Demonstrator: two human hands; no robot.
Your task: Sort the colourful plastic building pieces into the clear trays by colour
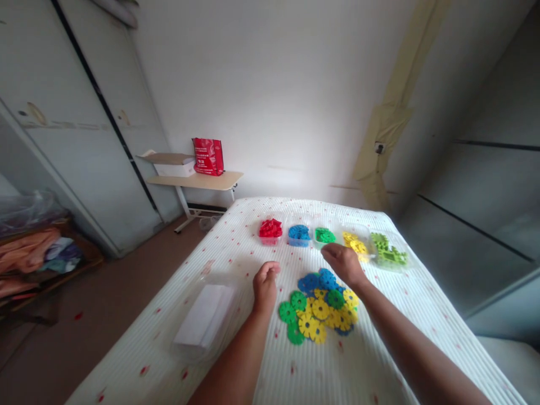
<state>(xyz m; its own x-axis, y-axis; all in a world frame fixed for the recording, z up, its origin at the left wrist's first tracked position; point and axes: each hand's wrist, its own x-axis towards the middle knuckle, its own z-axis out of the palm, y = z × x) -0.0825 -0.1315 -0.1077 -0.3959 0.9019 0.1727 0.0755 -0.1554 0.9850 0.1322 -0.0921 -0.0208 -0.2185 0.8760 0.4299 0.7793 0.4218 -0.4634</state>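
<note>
My left hand is raised over the table, left of a loose pile of disc pieces, with its fingers curled together. Whatever it may hold is hidden. My right hand is closed just in front of the clear tub of green pieces; I cannot make out anything in its fingers. Between my forearms lies the pile of notched plastic discs, with yellow discs, green discs and blue discs overlapping. Beyond my right hand stands a tub of yellow pieces, partly covered by that hand.
Along the far side stand tubs of red pieces, blue pieces and light green pieces. A clear tray with white paper lies at the left on the patterned tablecloth. A side table holds a red bag.
</note>
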